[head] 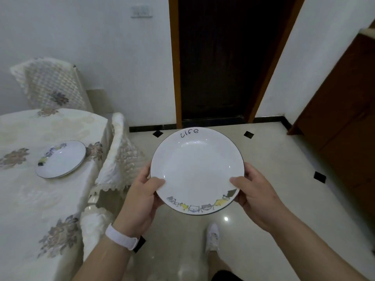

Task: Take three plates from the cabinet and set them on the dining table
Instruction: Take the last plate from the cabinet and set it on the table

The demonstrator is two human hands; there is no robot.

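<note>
I hold a white plate [196,171] with a dark rim, the word "life" and small cartoon cats, level in front of me above the floor. My left hand [142,197] grips its left edge with the thumb on top. Its right edge is gripped the same way by my right hand [255,197]. A second, similar plate [60,159] lies on the dining table [30,199] at the left, near the table's right edge. The table wears a cream cloth with flower prints.
Two covered chairs stand by the table: one [119,157] tucked in between the table and me, one [50,86] at the far wall. A dark doorway [223,61] is straight ahead. A brown wooden cabinet [345,102] stands on the right. The tiled floor [274,169] lies between them.
</note>
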